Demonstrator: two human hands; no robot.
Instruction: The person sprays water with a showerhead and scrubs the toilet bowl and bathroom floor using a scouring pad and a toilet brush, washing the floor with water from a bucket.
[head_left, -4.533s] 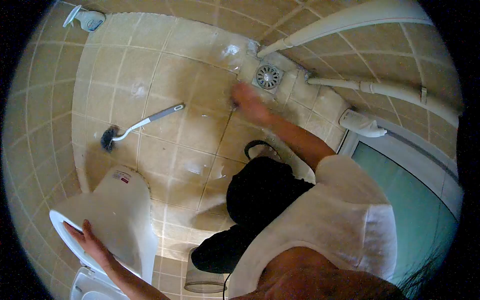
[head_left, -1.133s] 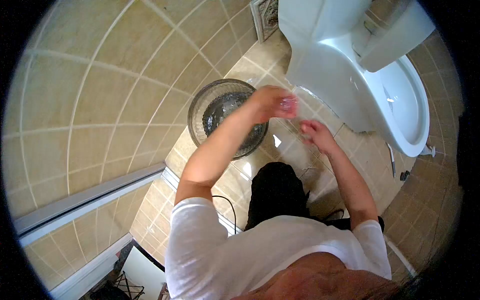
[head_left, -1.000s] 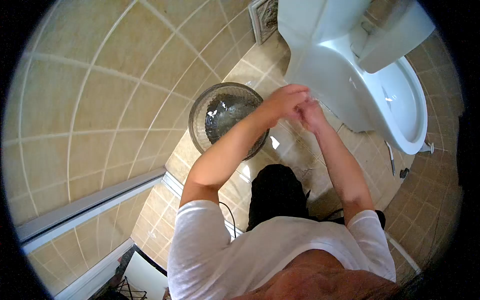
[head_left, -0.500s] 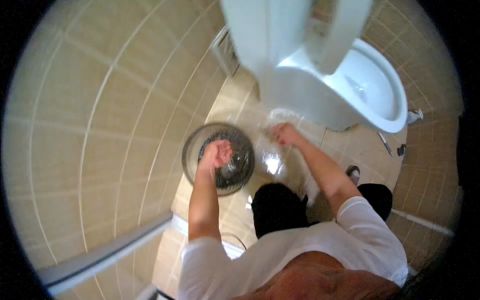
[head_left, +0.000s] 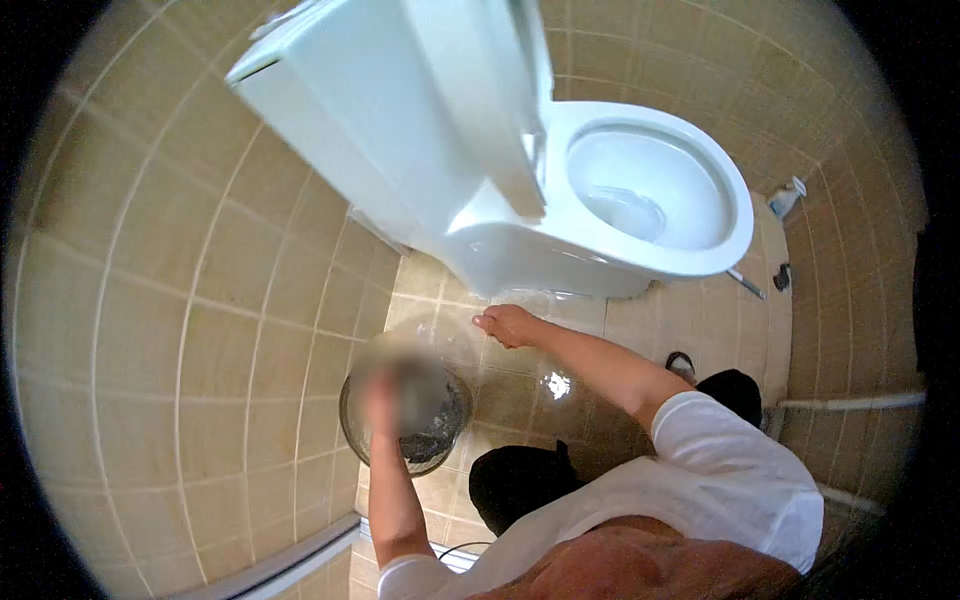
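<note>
A round basin (head_left: 455, 440) with a see-through rim stands on the tiled floor by the left wall, with dark wet-looking contents inside. My left hand (head_left: 385, 395) is over this basin, but a blur hides its fingers. Low above the floor, to the right of the basin, is my right hand (head_left: 507, 326), its fingers curled closed. Between my two hands there is a faint see-through smear that I cannot make out. Whatever the right hand may grip is hidden. The tiles under my right arm are wet and shiny.
A white toilet (head_left: 560, 250) with its lid raised stands just ahead of my right hand. A spray bottle (head_left: 787, 197), a pale stick-like object (head_left: 747, 284) and a small dark item (head_left: 782, 277) lie or stand by the right wall. The tiled wall (head_left: 230, 350) is close on the left.
My view has shifted, bringing more of the toilet in. My right hand has come closer to the basin. My left hand, clear and with curled fingers before, is now blurred over the basin.
</note>
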